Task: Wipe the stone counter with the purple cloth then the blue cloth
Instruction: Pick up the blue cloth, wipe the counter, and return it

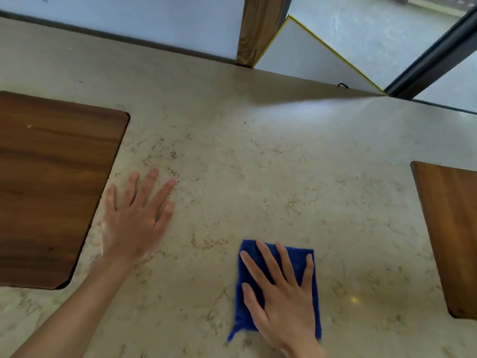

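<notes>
The folded blue cloth [247, 306] lies flat on the beige stone counter [258, 164], near its front edge, right of centre. My right hand [281, 293] lies palm down on top of the cloth with the fingers spread, covering most of it. My left hand [136, 218] rests flat on the bare counter to the left, fingers apart, holding nothing. No purple cloth is in view.
A dark wooden board [51, 189] is set into the counter at the left, just beside my left hand. Another wooden board [454, 236] sits at the right edge. Behind the counter are a white wall, a wooden post [258, 29] and a window.
</notes>
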Demonstrator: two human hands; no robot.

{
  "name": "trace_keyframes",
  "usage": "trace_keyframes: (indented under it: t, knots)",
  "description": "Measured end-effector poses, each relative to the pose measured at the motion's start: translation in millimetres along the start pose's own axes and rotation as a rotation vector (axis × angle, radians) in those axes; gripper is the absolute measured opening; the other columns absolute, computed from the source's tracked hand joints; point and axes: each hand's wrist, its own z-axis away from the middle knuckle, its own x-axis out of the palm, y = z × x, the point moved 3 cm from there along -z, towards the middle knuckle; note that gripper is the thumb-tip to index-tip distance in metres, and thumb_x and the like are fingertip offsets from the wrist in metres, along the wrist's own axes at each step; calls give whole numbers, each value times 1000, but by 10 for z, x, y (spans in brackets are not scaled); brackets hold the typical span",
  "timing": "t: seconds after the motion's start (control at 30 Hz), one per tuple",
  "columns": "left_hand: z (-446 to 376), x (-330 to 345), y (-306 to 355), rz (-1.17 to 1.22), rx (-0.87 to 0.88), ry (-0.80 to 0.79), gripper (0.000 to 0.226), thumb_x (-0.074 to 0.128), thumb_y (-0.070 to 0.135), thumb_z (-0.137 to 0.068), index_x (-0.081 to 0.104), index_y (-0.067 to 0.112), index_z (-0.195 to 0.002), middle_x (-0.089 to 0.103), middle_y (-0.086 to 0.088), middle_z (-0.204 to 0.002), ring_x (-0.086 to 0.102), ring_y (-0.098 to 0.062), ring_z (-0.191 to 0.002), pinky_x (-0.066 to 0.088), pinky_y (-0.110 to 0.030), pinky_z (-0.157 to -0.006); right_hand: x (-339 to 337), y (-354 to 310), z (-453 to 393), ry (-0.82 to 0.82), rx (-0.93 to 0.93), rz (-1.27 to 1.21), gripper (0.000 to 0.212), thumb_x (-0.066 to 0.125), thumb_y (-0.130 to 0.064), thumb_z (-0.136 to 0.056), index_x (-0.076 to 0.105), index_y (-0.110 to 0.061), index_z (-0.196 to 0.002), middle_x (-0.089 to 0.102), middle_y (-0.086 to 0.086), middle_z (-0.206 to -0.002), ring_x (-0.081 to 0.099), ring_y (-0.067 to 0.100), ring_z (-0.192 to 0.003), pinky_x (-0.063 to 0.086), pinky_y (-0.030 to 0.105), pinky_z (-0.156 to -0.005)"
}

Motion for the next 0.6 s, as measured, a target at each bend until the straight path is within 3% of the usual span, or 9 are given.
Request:
trace_keyframes:
  t: [0.17,0.27,0.43,0.5,0.53,0.6]
  knots:
    - [-2,48,-14,-26,-4,31,54,10,61,-100,-1,59,-153,5,15,-171,9,-21,-158,-6,-48,-123,-225,135,-997,118,-2,16,53,25,-60,-100,19,-52,-153,26,-18,-165,23,20,-154,11,72,-117]
    - [-6,61,-28,-14,-3,39,54,9,62,-99,-2,60,-152,3,16,-171,8,-20,-158,-1,-51,-124,-400,241,-1719,106,-12,-17,54,24,-59,-100,14,-54,-152,19,-19,-167,15,18,-155,6,73,-118]
    - [-11,25,-16,-14,7,34,54,7,63,-99,-2,60,-152,3,16,-171,7,-19,-158,3,-54,-126,-400,236,-1809,135,-38,-46,52,21,-56,-102,13,-53,-153,6,-16,-169,7,19,-157,1,70,-121]
    - [-2,-7,2,-18,16,15,53,7,63,-99,0,61,-152,2,16,-171,6,-19,-158,3,-55,-126,-448,251,-1759,194,-57,-176,47,26,-52,-103,29,-50,-150,8,-16,-169,12,13,-156,0,61,-124]
    - [-2,-33,19,-20,17,13,53,10,61,-99,6,60,-152,5,15,-171,9,-20,-158,5,-56,-125,-512,290,-1733,247,-47,-346,42,33,-46,-104,43,-46,-145,17,-15,-167,26,7,-151,6,53,-125]
    - [-60,-142,97,13,3,38,50,28,53,-97,33,55,-146,29,6,-165,26,-27,-151,19,-60,-119,-657,465,-1659,399,49,-739,27,50,-29,-102,68,-32,-121,48,-12,-151,56,-9,-118,32,27,-115]
